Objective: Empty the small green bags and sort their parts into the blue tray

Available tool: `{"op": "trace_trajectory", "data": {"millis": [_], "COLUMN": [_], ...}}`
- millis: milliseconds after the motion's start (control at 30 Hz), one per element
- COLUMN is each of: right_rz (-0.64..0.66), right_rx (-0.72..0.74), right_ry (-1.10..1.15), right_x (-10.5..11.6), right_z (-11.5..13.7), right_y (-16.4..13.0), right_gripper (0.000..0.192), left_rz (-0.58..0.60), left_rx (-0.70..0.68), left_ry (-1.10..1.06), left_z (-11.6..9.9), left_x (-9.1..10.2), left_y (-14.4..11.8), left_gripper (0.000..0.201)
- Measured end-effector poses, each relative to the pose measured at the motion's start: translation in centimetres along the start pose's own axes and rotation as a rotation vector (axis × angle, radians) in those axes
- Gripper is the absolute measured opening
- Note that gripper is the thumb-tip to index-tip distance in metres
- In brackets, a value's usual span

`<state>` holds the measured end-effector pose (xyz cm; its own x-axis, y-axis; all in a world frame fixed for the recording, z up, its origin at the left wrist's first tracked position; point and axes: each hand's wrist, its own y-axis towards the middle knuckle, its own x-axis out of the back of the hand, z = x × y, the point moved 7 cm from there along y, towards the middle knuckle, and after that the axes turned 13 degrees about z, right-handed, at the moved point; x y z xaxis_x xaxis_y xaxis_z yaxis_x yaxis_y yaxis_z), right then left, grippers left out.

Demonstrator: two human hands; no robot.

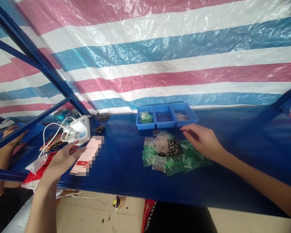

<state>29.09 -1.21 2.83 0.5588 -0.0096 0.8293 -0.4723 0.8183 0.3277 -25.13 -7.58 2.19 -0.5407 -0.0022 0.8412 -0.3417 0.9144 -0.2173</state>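
Head view: left hand [63, 158] grips pink phone [85, 156], screen lit.

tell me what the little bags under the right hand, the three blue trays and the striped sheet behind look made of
Little bags: thin clear and green-tinted plastic film, glossy and crinkled. Three blue trays: probably moulded hard plastic, smooth with even walls. Striped sheet: looks like woven plastic tarpaulin, with a fine weave and shiny wrinkles. The right hand rests on the bags.

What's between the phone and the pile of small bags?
Head view: only bare blue table lies between the phone, touched by the left hand, and the pile of small bags under the right hand.
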Motion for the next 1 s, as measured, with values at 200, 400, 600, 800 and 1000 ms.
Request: {"op": "trace_trajectory", "data": {"millis": [200, 400, 600, 800, 1000], "right_rz": [0.021, 0.016, 0.005, 0.023, 0.04], "right_rx": [0.033, -0.003, -0.02, -0.008, -0.013], "right_ry": [0.007, 0.012, 0.03, 0.046, 0.058], "right_x": [-1.5, -0.9, -0.7, -1.0, -1.2], "right_z": [0.6, 0.1, -0.2, 0.0, 0.0], "right_y": [-0.1, -0.1, 0.0, -0.1, -0.2], "right_gripper": [0.022, 0.022, 0.02, 0.023, 0.025], "left_rz": [0.133, 0.125, 0.109, 0.155, 0.164], "left_rx": [-0.018, -0.064, 0.009, 0.057, 0.059], "left_ry": [-0.105, -0.11, -0.209, -0.351, -0.377], "left_z": [1.3, 0.0, 1.4, 1.6, 1.4], "left_x": [-2.7, -3.0, -2.3, -2.5, -2.1], "left_y": [1.4, 1.3, 1.5, 1.9, 1.9], "left_gripper": [0.082, 0.081, 0.073, 0.054, 0.048]}}
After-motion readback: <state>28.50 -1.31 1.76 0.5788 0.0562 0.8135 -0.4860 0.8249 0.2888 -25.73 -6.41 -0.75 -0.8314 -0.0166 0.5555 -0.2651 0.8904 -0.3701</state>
